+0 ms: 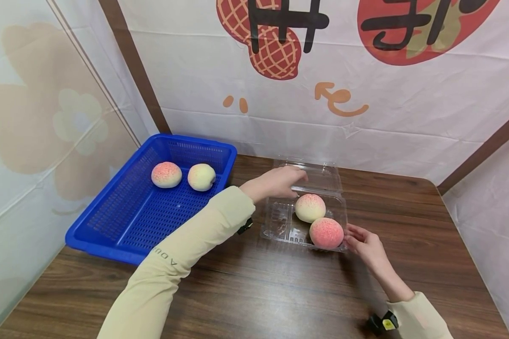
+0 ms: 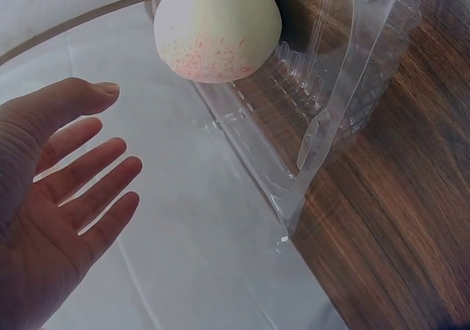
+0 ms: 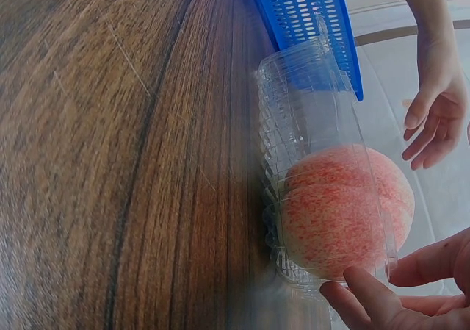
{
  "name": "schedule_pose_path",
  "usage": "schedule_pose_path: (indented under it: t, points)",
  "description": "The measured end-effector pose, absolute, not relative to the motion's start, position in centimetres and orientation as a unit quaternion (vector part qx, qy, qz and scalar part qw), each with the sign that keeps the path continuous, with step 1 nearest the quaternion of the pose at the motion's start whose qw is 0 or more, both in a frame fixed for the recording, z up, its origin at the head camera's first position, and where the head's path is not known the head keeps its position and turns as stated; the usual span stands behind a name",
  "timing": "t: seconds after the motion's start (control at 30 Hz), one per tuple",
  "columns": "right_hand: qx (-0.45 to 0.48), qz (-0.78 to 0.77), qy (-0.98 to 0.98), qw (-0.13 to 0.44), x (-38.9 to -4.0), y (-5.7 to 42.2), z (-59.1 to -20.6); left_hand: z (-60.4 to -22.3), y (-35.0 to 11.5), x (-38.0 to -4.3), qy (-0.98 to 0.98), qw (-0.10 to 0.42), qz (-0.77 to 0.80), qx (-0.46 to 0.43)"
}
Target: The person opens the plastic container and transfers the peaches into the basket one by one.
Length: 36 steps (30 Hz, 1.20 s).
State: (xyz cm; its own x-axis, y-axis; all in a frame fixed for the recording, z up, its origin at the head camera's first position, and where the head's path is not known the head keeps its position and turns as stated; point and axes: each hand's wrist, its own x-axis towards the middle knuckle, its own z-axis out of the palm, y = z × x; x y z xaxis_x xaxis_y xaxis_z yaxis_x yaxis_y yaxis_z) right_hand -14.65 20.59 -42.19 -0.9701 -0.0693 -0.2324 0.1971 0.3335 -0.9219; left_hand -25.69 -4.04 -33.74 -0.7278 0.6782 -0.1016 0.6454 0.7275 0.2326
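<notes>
A clear plastic clamshell box lies on the table with its lid folded back. In its right part sit two peaches: a paler one behind and a pinker one at the front right corner. My left hand hovers over the box's back left side, fingers apart and holding nothing; the left wrist view shows its palm apart from the pale peach. With thumb and fingers, my right hand pinches the box's right edge, beside the pinker peach.
A blue perforated basket stands on the left of the table, holding a pink-topped peach and a pale peach. Behind the wooden table hangs a printed white cloth.
</notes>
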Motion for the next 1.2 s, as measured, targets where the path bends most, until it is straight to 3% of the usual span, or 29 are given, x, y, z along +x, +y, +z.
schedule_pose_path:
  t: [1.2]
  points:
    - [0.036,-0.576,0.809,0.113,-14.7,20.6,-42.3,-34.7,-1.9,-25.0,0.912,0.090,0.012,0.400]
